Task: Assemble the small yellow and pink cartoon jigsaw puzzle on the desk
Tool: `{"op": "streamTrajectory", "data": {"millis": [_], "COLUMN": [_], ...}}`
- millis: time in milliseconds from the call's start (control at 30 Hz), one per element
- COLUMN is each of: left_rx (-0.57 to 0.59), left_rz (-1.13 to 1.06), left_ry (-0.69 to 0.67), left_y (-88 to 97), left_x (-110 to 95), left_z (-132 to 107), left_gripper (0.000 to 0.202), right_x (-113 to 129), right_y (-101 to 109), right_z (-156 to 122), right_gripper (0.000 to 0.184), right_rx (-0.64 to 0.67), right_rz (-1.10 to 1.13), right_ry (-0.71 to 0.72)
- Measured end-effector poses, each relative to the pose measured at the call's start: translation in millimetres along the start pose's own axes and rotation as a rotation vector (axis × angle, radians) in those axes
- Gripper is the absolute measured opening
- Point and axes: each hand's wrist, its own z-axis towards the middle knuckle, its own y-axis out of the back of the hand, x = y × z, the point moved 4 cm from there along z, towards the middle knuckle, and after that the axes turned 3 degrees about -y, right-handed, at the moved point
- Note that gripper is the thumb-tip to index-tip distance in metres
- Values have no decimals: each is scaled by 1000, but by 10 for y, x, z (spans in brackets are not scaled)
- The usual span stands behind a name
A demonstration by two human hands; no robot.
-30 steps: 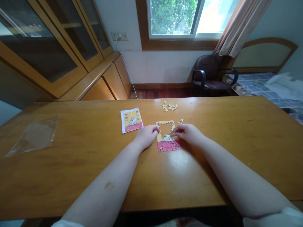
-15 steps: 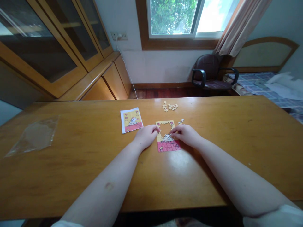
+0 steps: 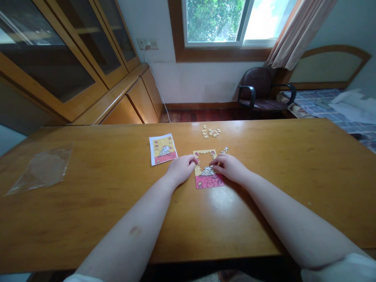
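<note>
A small, partly assembled jigsaw puzzle [image 3: 208, 181] with a pink bottom band and yellow frame lies in the middle of the wooden table [image 3: 117, 203]. My left hand [image 3: 180, 169] rests at its left edge, fingers curled, fingertips touching the frame. My right hand [image 3: 230, 167] sits on the right side of the puzzle, fingers pinched together over the picture's middle; what they press or hold is hidden. A reference picture card [image 3: 163, 149] lies to the left of the puzzle.
Loose puzzle pieces [image 3: 210, 132] lie in a small heap beyond the puzzle, and a few more [image 3: 225, 150] by its top right corner. A clear plastic bag [image 3: 42, 168] lies at the far left. An office chair [image 3: 260, 91] stands behind the table.
My right hand has crept a little to the left, further onto the puzzle. My left hand has stayed in place.
</note>
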Motion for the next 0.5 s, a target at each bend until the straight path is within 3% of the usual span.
{"op": "streamTrajectory", "data": {"millis": [333,500], "left_rx": [0,8], "left_rz": [-8,-12], "left_ry": [-2,15], "left_y": [5,17], "left_x": [-7,-23], "left_z": [-3,-8], "left_gripper": [25,25], "right_x": [27,78], "right_y": [41,171], "right_z": [-13,-111], "right_gripper": [19,28], "right_rx": [-38,42], "right_rz": [-58,-301], "right_ry": [20,-10]}}
